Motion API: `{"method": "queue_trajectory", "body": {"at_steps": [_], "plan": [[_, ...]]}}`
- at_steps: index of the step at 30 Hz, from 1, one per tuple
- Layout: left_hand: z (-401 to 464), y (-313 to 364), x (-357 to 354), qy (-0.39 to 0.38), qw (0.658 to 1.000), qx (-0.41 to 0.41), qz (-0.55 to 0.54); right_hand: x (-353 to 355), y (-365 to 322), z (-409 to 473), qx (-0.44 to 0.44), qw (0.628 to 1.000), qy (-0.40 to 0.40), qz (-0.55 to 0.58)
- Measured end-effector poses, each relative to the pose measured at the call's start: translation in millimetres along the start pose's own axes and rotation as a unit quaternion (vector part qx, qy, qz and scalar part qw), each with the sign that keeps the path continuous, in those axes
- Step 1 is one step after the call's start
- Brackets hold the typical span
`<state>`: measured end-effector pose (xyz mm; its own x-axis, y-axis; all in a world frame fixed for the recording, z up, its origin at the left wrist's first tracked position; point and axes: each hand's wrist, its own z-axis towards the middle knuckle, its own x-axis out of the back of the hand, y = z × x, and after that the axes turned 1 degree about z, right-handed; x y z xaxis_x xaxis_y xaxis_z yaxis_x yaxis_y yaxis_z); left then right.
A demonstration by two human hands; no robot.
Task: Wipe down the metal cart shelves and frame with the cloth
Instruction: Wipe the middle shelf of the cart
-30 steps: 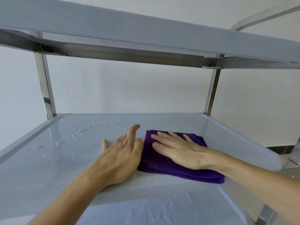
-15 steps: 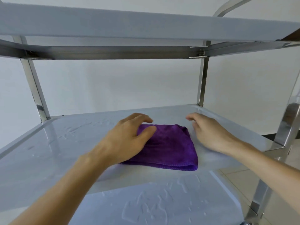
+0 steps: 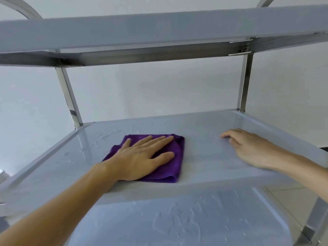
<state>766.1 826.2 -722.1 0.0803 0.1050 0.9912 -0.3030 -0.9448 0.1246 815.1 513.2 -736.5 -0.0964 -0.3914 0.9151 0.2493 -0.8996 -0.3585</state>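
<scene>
Left hand (image 3: 142,157) flat, fingers straight, pressing the purple cloth (image 3: 170,164) onto the middle shelf (image 3: 213,157) at centre, spreading pressure for wiping. Right hand (image 3: 248,148) at three o'clock, loosely curled, holding nothing, resting there, probably steadying the cart.

Left hand (image 3: 140,159) flat, fingers straight, right hand (image 3: 248,148) loosely curled, palm down

left hand (image 3: 140,161) flat on purple cloth (image 3: 170,164), middle shelf (image 3: 204,157); right hand (image 3: 248,148) resting on shelf, fingers loosely curled.
</scene>
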Motion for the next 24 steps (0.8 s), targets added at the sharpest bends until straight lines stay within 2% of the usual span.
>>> {"method": "queue_trajectory", "body": {"at_steps": [3, 6, 9, 11, 15, 19, 24], "plan": [[-26, -38, 5, 0.014, 0.998, 0.066, -0.005, 2, -3, -3, -0.01, 1.0, -0.007, -0.006], [-37, -47, 8, -0.013, 0.996, 0.09, 0.019, 6, -16, 1, -0.019, 0.999, -0.007, -0.038], [-37, -38, 8, -0.012, 0.997, 0.078, 0.014, -2, -42, 10, 0.013, 0.998, 0.012, -0.053], [-34, -30, 5, -0.003, 0.998, 0.054, 0.007, -16, -54, 14, 0.052, 0.996, -0.007, -0.078], [-11, -11, -4, -0.023, 0.999, 0.021, 0.025, -24, -54, 17, 0.046, 0.994, -0.056, -0.082], [38, 4, -5, -0.007, 1.0, 0.02, 0.005, -23, -51, 21, 0.037, 0.991, -0.088, -0.089], [104, 1, 8, -0.025, 0.999, 0.013, 0.043, -19, -53, 19, 0.023, 0.983, -0.149, -0.1]]}}
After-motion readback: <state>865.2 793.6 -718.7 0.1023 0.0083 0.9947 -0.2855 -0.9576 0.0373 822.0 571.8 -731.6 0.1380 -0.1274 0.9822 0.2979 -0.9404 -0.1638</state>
